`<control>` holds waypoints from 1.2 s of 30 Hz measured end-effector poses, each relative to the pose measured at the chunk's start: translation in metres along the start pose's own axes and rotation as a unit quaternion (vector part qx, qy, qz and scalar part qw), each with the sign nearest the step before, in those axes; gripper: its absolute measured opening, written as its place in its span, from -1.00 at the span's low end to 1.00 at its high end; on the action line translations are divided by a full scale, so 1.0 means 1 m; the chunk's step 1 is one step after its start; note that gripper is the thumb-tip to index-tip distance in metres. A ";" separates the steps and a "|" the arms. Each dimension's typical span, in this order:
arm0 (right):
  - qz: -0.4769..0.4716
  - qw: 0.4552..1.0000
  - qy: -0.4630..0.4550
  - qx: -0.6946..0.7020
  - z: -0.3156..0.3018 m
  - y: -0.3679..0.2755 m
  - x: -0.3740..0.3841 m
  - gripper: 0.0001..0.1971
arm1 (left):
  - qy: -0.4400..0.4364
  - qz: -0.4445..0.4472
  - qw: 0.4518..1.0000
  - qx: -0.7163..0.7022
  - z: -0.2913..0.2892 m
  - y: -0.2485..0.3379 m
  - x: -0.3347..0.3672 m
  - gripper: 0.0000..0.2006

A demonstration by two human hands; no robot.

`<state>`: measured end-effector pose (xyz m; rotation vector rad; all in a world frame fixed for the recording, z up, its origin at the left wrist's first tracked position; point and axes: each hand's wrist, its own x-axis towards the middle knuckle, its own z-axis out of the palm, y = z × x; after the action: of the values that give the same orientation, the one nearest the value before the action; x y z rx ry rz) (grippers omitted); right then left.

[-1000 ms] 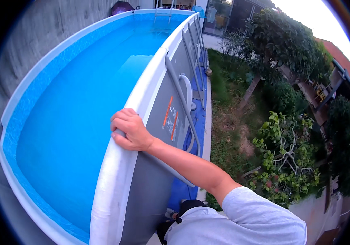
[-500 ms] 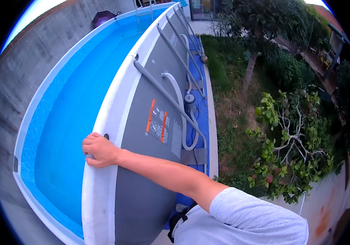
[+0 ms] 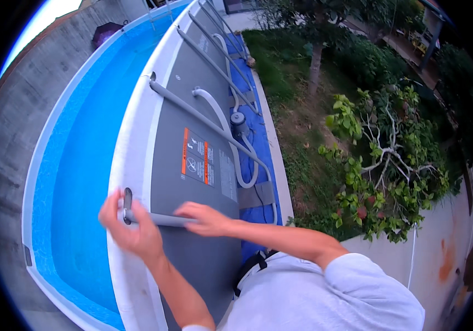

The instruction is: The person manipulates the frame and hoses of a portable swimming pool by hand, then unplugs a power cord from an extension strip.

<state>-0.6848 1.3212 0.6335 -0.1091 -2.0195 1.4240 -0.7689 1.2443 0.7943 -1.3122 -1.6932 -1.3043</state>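
A frame pool with a white rim (image 3: 129, 129) and a grey outer wall (image 3: 192, 265) stands before me. My left hand (image 3: 137, 234), a little blurred, is at the rim beside a dark slot (image 3: 128, 197). Its thumb and fingers are spread apart around the upper end of a grey support pole (image 3: 162, 219). That end lies at the slot; whether it sits inside I cannot tell. My right hand (image 3: 210, 219) is closed around the pole farther down, against the grey wall. Part of the pole is hidden behind my right hand.
Blue water (image 3: 82, 182) fills the pool on the left, beside a concrete wall (image 3: 27, 99). Other support poles (image 3: 209, 116), a white hose (image 3: 218, 110) and a filter pump (image 3: 238, 122) line the outer side over a blue ground sheet (image 3: 256, 207). A shrub (image 3: 388, 160) stands right.
My right hand has left the rim and moved right onto the pole. My left hand has come into view at the slot. The view has shifted so the pool sits farther left.
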 end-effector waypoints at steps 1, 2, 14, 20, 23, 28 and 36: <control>0.083 0.996 0.003 -0.031 -0.014 0.017 -0.031 -0.68 | -0.033 0.002 0.999 -0.015 0.024 -0.004 0.010 -0.68; 0.120 0.990 0.024 -0.074 -0.023 0.036 -0.061 -0.71 | -0.044 -0.002 0.998 -0.041 0.045 -0.007 0.024 -0.67; 0.493 0.813 0.275 -0.139 -0.094 0.104 -0.297 -0.76 | -0.195 -0.036 0.980 -0.022 0.243 -0.089 0.138 -0.60; 0.491 0.802 0.279 -0.194 -0.113 0.114 -0.281 -0.76 | -0.252 0.038 0.958 0.134 0.272 -0.104 0.159 -0.58; 0.501 0.795 0.259 -0.222 -0.133 0.138 -0.254 -0.74 | -0.249 0.061 0.946 0.197 0.285 -0.113 0.173 -0.58; 0.591 0.742 0.184 -0.258 -0.172 0.202 -0.207 -0.73 | -0.257 0.054 0.937 0.232 0.331 -0.152 0.187 -0.56; 0.747 0.612 0.169 -0.197 -0.282 0.275 -0.177 -0.67 | -0.201 -0.097 0.948 0.226 0.410 -0.248 0.199 -0.47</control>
<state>-0.4710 1.5865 0.3684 -2.5182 -1.6351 1.3907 -1.0276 1.6930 0.7608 -1.2043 -2.2850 -0.6992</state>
